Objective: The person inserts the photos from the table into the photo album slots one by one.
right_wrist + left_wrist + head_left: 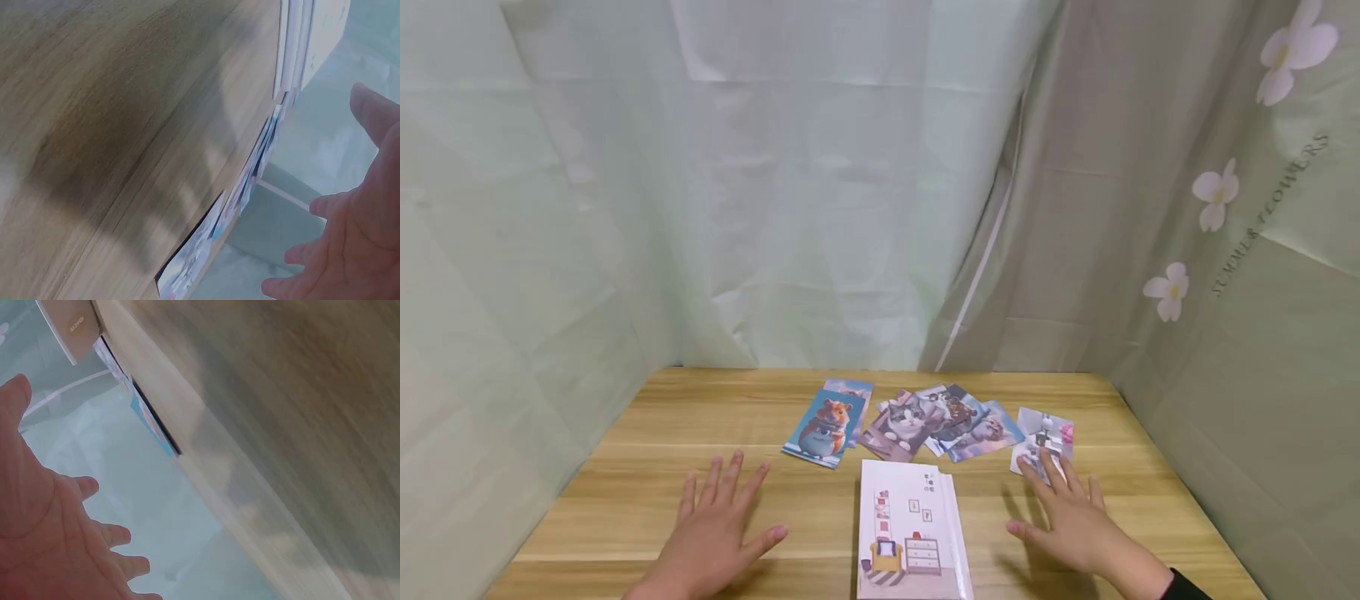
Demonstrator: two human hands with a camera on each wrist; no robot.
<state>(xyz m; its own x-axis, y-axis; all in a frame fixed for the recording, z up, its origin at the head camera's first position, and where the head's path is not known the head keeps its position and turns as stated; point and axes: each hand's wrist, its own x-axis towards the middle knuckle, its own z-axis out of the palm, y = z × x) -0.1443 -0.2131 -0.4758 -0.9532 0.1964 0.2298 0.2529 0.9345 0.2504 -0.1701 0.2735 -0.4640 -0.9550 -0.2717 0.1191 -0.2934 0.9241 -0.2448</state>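
Between my two hands lies a white book [898,533] with a drawn armchair and chest of drawers on its cover. My left hand [715,525] hovers palm down over the table left of it, fingers spread. To the right of the book, my right hand [1071,517] is spread the same way, its fingertips overlapping a grey picture card [1045,425] in the head view. In the right wrist view that card [190,253] lies flat, apart from the right hand [350,244]. The left wrist view shows the left palm [44,531] holding nothing.
Behind the book lie a hamster card [826,429] on top of another card, and a fanned group of several picture cards, with a cat card [904,423] in front. Pale curtains [842,208] enclose the wooden table [625,467] at the back and both sides.
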